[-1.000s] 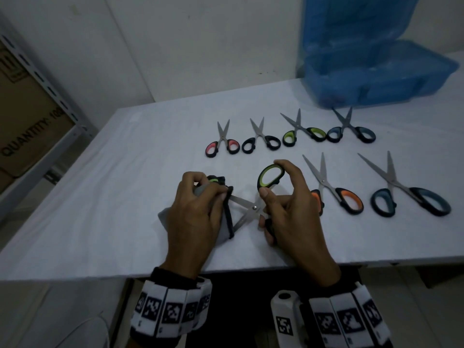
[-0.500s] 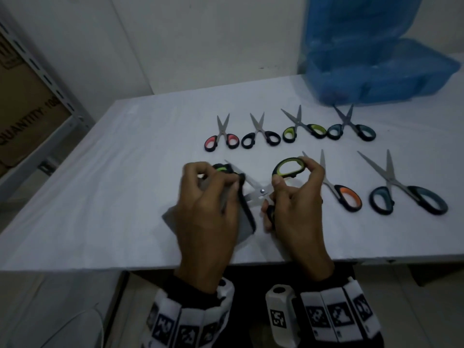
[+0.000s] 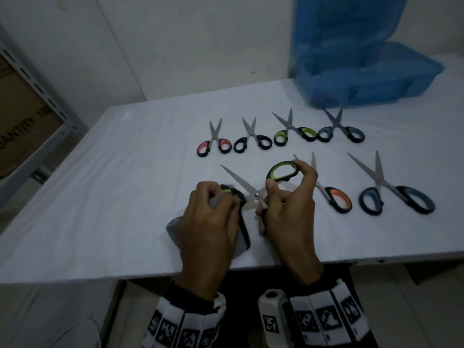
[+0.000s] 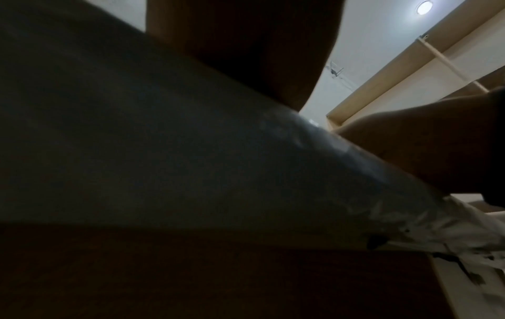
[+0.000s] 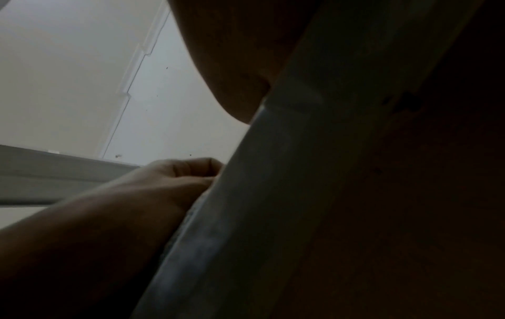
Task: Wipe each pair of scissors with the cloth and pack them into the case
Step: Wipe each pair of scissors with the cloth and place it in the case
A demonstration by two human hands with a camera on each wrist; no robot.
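My right hand [image 3: 288, 209] grips the green-handled scissors [image 3: 282, 170] by the upper loop, and its lower fingers curl round the black lower handle. The scissors are spread just above the table. One blade [image 3: 236, 178] points up-left and is bare. The other blade runs left into the grey cloth [image 3: 173, 227], which my left hand [image 3: 211, 222] pinches around it. The open blue case [image 3: 364, 79] stands at the back right. Both wrist views are dark and show mostly the table's edge; the left hand [image 5: 177, 172] appears in the right wrist view.
Several more scissors lie on the white table [image 3: 113, 197]: small red [image 3: 213, 144], black [image 3: 252, 140], green [image 3: 295, 133] and blue [image 3: 340, 131] pairs in a back row, then large orange [image 3: 334, 194] and blue [image 3: 396, 194] pairs to the right. A metal shelf with a cardboard box [image 3: 22, 126] stands left.
The scissors have turned: one blade has come out of the cloth and now points up-left. My right hand has lifted the green loop up and to the right. The left hand still holds the cloth.
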